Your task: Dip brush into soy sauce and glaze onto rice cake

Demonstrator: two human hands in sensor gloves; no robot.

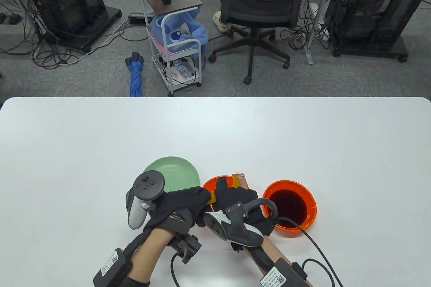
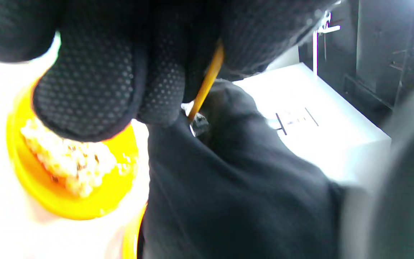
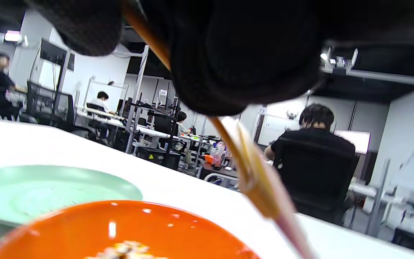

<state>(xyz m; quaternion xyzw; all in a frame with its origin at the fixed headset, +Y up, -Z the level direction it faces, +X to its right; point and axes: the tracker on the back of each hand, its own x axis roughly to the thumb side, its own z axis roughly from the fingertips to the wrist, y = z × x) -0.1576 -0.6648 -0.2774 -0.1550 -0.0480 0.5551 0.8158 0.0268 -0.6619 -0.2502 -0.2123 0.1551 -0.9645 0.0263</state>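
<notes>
Both hands, left (image 1: 181, 204) and right (image 1: 240, 199), grip the brush (image 1: 239, 181) (bristles above the orange plate (image 1: 210, 184))

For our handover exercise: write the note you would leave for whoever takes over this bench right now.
Right hand holds the brush, bristles up and away over the far side of the orange plate.
Left hand rests at that plate's near edge; whether it grips anything cannot be told.
Rice cake lies on the orange plate. Sauce bowl stands to the right, green plate to the left.
Done: brush picked up. Whether it has been dipped cannot be told.
Left: dip if needed, then glaze the cake.
</notes>
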